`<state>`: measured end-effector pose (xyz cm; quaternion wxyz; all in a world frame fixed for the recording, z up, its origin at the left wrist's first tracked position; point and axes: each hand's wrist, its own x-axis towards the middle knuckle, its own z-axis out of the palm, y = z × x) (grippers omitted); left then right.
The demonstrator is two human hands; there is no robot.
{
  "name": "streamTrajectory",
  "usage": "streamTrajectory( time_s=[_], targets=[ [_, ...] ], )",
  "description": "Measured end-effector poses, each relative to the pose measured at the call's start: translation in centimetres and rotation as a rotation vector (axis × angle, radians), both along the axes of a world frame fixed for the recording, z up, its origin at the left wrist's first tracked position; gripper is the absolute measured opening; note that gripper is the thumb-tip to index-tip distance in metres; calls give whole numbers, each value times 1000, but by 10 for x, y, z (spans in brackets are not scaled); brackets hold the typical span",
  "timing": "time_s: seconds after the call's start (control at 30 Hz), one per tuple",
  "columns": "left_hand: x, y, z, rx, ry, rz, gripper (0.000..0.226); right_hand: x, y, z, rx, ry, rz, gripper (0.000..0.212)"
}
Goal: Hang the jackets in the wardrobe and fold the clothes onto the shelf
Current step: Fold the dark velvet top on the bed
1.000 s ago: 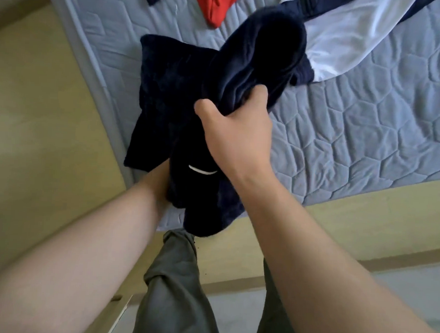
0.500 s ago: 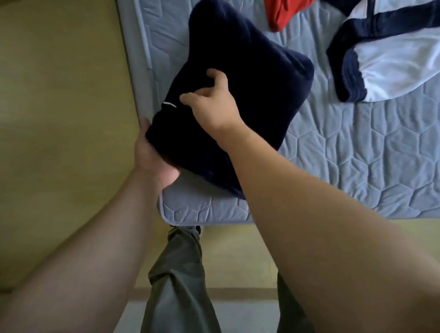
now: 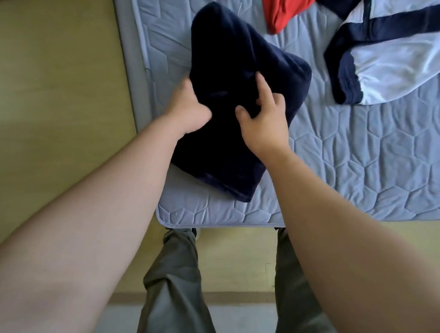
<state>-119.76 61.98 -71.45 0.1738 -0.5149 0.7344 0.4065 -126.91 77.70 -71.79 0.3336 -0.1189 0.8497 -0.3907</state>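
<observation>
A dark navy garment (image 3: 235, 72), folded into a thick bundle, lies on the corner of the grey quilted mattress (image 3: 368, 162). My left hand (image 3: 189, 107) grips its left edge, with the fingers tucked out of sight under the fabric. My right hand (image 3: 264, 117) rests on top of the bundle, its index finger stretched out and the other fingers curled into the cloth.
A red garment (image 3: 282, 10) lies at the top of the mattress. A white jacket with navy trim (image 3: 390, 63) is spread at the upper right. Wooden floor (image 3: 50, 104) runs along the left of the bed. My grey trouser legs (image 3: 176, 279) stand against the bed's near edge.
The navy garment has come down from being held up loosely onto the mattress corner as a folded bundle. My left hand moved from beneath it to its left edge; my right hand slid onto its top.
</observation>
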Motion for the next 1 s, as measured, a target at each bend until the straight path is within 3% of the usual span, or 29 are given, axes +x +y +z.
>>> streamTrajectory(
  time_s=[0.1, 0.2, 0.27, 0.33, 0.37, 0.43, 0.57, 0.7, 0.77, 1.0],
  targets=[
    [-11, 3, -6, 379, 90, 321, 63, -15, 7, 0, -37, 23, -38, 55],
    [-8, -5, -12, 472, 38, 383, 31, -15, 25, -5, -11, 62, -357, 36],
    [-2, -11, -17, 501, 5, 389, 20, -14, 38, -12, 60, -163, -536, 54],
    [5, -16, -23, 530, -21, 364, 25, -13, 48, -16, 70, -570, -624, 81],
    [8, -19, -26, 541, -34, 343, 31, -12, 52, -18, 61, -721, -606, 90],
    [13, -24, -31, 561, -54, 298, 50, -11, 56, -25, 38, -848, -525, 92],
    [18, -28, -38, 547, -24, 287, 77, -13, 52, -29, -50, -867, -458, 87],
    [30, -26, -24, 599, 57, 306, 67, -17, 47, -8, -133, -781, -498, 63],
    [41, -23, 1, 675, 111, 344, 58, -16, 44, 15, -168, -724, -490, 51],
    [119, -30, 162, 875, 297, 473, 48, 29, 35, 173, -210, -669, -380, 52]
  ],
)
